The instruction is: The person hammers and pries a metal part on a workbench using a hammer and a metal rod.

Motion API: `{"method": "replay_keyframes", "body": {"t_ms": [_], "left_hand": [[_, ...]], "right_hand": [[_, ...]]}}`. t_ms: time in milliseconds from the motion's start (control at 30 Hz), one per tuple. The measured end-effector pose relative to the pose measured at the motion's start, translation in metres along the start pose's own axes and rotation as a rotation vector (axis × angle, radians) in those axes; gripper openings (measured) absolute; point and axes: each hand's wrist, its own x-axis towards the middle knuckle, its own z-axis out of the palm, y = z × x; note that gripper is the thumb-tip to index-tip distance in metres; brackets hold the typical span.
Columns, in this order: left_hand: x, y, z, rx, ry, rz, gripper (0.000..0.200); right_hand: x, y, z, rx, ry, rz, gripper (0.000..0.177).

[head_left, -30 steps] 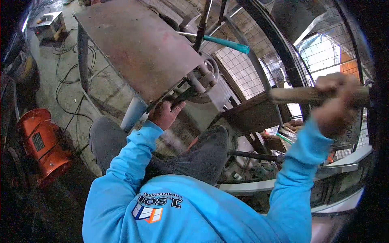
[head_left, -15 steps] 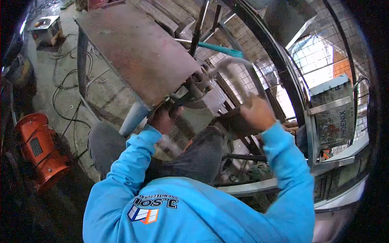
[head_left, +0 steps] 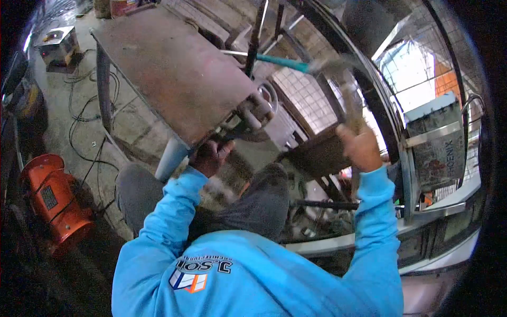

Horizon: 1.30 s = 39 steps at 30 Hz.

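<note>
My right hand (head_left: 362, 148) is raised at the right, its fingers wrapped round the handle of a hammer (head_left: 349, 92) that is smeared by motion. My left hand (head_left: 212, 156) is closed at the near corner of a rusty metal table (head_left: 174, 68), just below a worn metal vise (head_left: 252, 115) mounted at the table's end. What the left fingers grip is hidden under the vise. Behind the vise shows a round metal ring (head_left: 268, 95). A teal-handled bar (head_left: 282, 62) slants past a dark upright post beyond it.
An orange cylindrical blower (head_left: 55, 201) stands on the floor at left. Black cables (head_left: 79, 111) trail toward a metal box (head_left: 58, 45) at the back. Right of me are a metal frame with mesh and a box marked PHOENIX (head_left: 435, 153). A brown plate (head_left: 317, 153) lies below my right hand.
My right hand has moved up and to the right with the hammer, away from the vise. My left hand stays by the table corner, its fingers slightly shifted.
</note>
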Motion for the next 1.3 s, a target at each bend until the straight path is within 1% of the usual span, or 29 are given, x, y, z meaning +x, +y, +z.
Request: {"method": "replay_keyframes", "body": {"t_ms": [33,67,100,133,167,200,233,267,300,333,367,400,433,467,533,567,633,700,733,833,900,967,1000,1033,1067,1133,1167,1200,1300], "left_hand": [[0.0,-0.007,0.003,0.046,-0.125,-0.129,0.045],[0.001,-0.012,0.003,0.097,-0.242,-0.257,0.045],[0.003,0.025,-0.019,0.074,-0.166,-0.199,0.048],[0.001,0.023,-0.018,0.105,-0.21,-0.219,0.048],[0.002,0.018,-0.016,0.135,-0.242,-0.23,0.049],[0.004,0.014,-0.014,0.162,-0.262,-0.24,0.051],[0.004,0.009,-0.012,0.118,-0.125,-0.101,0.052],[-0.001,0.005,-0.009,0.076,-0.004,0.04,0.053],[0.001,0.002,-0.005,0.027,0.135,0.183,0.055],[0.002,-0.003,-0.006,0.029,0.056,0.1,0.055],[-0.009,-0.009,-0.011,0.032,-0.061,0.009,0.055],[-0.016,-0.014,-0.012,0.036,-0.167,-0.082,0.056],[-0.019,-0.017,-0.004,0.221,-0.052,0.02,0.057],[-0.021,-0.021,0.001,0.202,-0.089,-0.025,0.057],[-0.016,-0.014,0.005,0.16,-0.166,-0.106,0.057],[-0.014,-0.009,0.01,0.163,-0.108,-0.051,0.057],[-0.005,0.008,0.008,0.162,0.011,0.056,0.058],[0.003,0.028,-0.009,0.105,-0.194,-0.128,0.058],[0.004,0.034,-0.013,0.074,-0.296,-0.22,0.058],[0.003,0.02,-0.002,0.12,-0.263,-0.195,0.058],[-0.002,-0.003,0.023,0.161,-0.048,-0.06,0.055],[-0.001,-0.007,0.022,0.15,0.024,0.001,0.054],[0.0,0.001,0.013,0.113,-0.016,-0.01,0.053],[0.0,0.008,0.006,0.073,-0.055,-0.022,0.053],[0.001,0.012,0.002,0.088,-0.081,-0.047,0.053],[0.001,0.016,-0.003,0.122,-0.137,-0.099,0.053],[0.002,0.015,-0.003,0.122,-0.134,-0.102,0.052],[0.003,0.014,-0.001,0.119,-0.13,-0.108,0.051],[0.001,0.023,-0.007,0.094,-0.184,-0.161,0.05]], "right_hand": [[-0.01,-0.02,-0.016,0.235,0.026,0.06,0.035],[-0.015,-0.033,-0.024,0.35,0.183,-0.015,0.029],[-0.018,-0.042,-0.011,0.398,0.303,-0.023,0.028],[-0.019,-0.038,0.0,0.411,0.369,-0.13,0.033],[-0.017,-0.014,0.019,0.126,0.326,-0.249,0.038],[-0.016,0.013,0.047,-0.31,0.201,-0.34,0.043],[-0.021,0.02,0.063,-0.333,-0.032,-0.254,0.048],[-0.029,0.012,0.063,0.149,-0.106,-0.062,0.04],[-0.034,0.004,0.045,0.069,-0.036,0.005,0.038],[-0.035,-0.001,0.028,-0.012,0.026,0.069,0.037],[-0.042,0.01,0.024,0.113,0.04,0.097,0.033],[-0.054,-0.012,0.01,0.253,-0.011,0.19,0.03],[-0.063,-0.007,0.01,0.434,0.002,0.15,0.03],[-0.076,-0.002,0.009,0.616,0.017,0.111,0.03],[-0.099,0.001,0.015,0.751,0.004,-0.023,0.03],[-0.107,0.001,0.019,0.816,-0.003,-0.088,0.03],[-0.118,-0.007,0.016,0.818,-0.062,0.021,0.031],[-0.12,-0.01,0.008,0.746,-0.075,0.053,0.033],[-0.118,-0.01,0.002,0.719,0.001,0.016,0.033],[-0.102,-0.017,-0.025,0.653,0.222,-0.175,0.035],[-0.091,-0.031,-0.064,0.621,0.344,-0.322,0.036],[-0.083,-0.052,-0.095,0.687,0.478,-0.449,0.035],[-0.079,-0.066,-0.106,0.764,0.558,-0.528,0.032],[-0.073,-0.039,-0.143,0.836,0.532,-0.438,0.029],[-0.072,-0.061,-0.15,0.7,0.682,-0.56,0.028],[-0.069,-0.103,-0.163,0.046,1.111,-0.756,0.037],[-0.065,-0.113,-0.171,-0.144,1.256,-0.793,0.045],[-0.062,-0.12,-0.17,-0.187,1.352,-0.802,0.044],[-0.046,-0.086,-0.11,-0.101,1.225,-0.596,0.04]]}}
